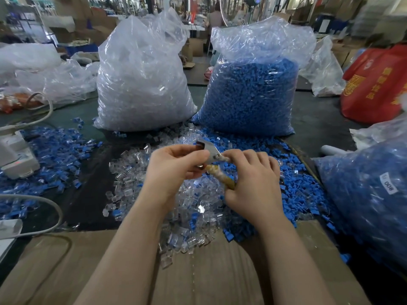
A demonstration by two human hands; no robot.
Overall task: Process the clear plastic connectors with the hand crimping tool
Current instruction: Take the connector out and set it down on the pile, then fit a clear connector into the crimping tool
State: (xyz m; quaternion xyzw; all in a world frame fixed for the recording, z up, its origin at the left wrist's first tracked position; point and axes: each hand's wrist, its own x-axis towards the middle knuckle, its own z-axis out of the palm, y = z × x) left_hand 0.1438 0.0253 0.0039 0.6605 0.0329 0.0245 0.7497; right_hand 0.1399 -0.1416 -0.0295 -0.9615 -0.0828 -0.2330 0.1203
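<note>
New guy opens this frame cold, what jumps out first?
Two big clear plastic sacks standing at the back of the table: the left sack of clear plastic parts and the right sack of blue plastic parts. In front, a loose heap of clear plastic connectors mixed with blue ones. Above it, the left hand and right hand grip a metal hand crimping tool.

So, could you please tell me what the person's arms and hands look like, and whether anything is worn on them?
Both hands, the left hand and the right hand, are bare: no gloves, and no rings that I can see. Both forearms are uncovered down to the bottom edge of the picture, with no sleeves, watch or bracelet in view.
</note>
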